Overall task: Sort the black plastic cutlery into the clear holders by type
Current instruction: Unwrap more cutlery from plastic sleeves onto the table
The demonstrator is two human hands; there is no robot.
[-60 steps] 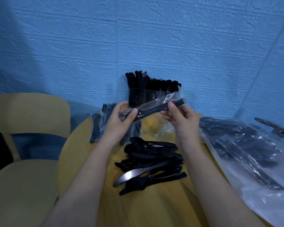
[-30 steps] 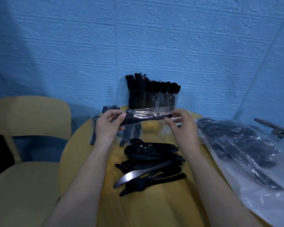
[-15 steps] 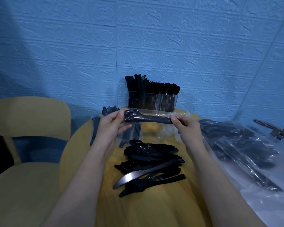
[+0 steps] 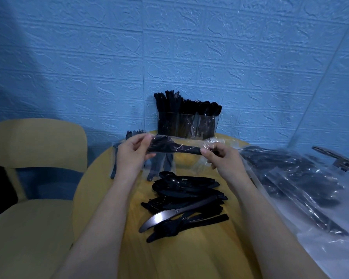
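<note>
Cutlery sorting: stuck on the wrapper stage

Hands were up over the round yellow table (image 4: 101, 190), both on one wrapped cutlery packet (image 4: 174, 148) held level just in front of the clear holders (image 4: 186, 124). The left hand (image 4: 130, 156) pinched the wide end of the clear sleeve and the right hand (image 4: 223, 158) pinched the handle end between thumb and fingertips, so both grips were narrow and closed on the packet. My guess is it was held stretched like that to tear or slide the plastic off — nothing can go in a holder while it's bagged.

The holders sat at the back edge against the blue wall (image 4: 69, 57), already full of black pieces standing upright, apparently grouped by type. Closer in, a loose pile of cutlery (image 4: 185, 200) lay right below the hands, with one shiny silver-looking knife (image 4: 159, 217) on top. More wrapped packets (image 4: 302, 184) were heaped to the right, and a few lay near the left hand. A yellow chair (image 4: 34, 146) stood left of the table.

As for labels, I couldn't spot any brand or writing anywhere — the sleeve looked plain.
</note>
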